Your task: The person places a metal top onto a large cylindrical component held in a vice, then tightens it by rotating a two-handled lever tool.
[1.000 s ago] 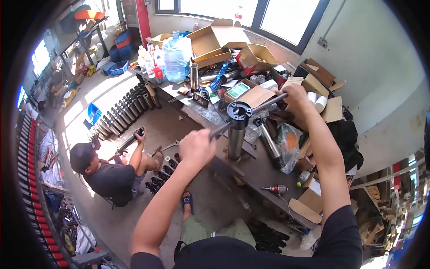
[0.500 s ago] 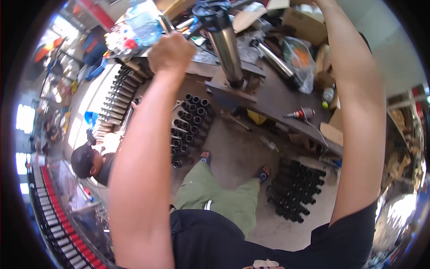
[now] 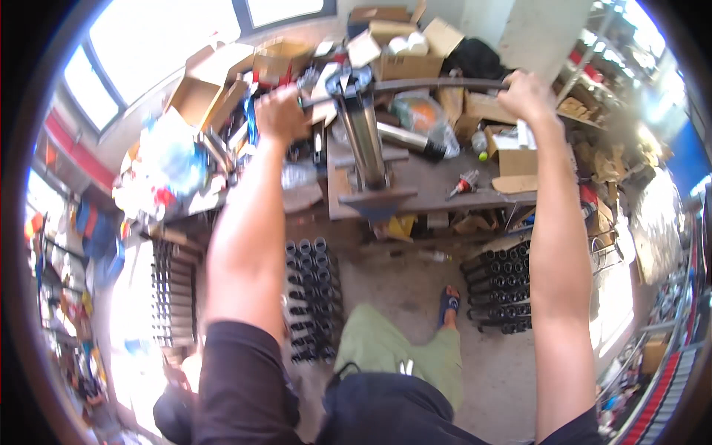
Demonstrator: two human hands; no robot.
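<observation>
A shiny metal cylinder [image 3: 361, 141] stands upright at the edge of the workbench, its foot in a metal holder [image 3: 374, 196]. On its top sits a dark fitting [image 3: 350, 83], from which a long dark bar [image 3: 445, 84] reaches out to both sides. My left hand [image 3: 282, 115] is closed around the bar's left end, close to the cylinder. Farther out, my right hand [image 3: 528, 96] grips the right end, its fingers partly blurred. Both arms are stretched forward. How the bar joins the fitting is too blurred to make out.
Another metal cylinder [image 3: 411, 139] lies on the bench [image 3: 445, 174], near a red-and-black hand tool [image 3: 465, 184] and open cardboard boxes [image 3: 408, 67]. Black tubes [image 3: 311, 274] stand in rows on the floor, with another stack [image 3: 508, 278] at right. A person in a dark cap [image 3: 174, 411] is at lower left.
My view has turned, bringing the windows and back of the bench in. My right hand, cut off at the top edge before, now shows on the bar. My left hand remains closed on it.
</observation>
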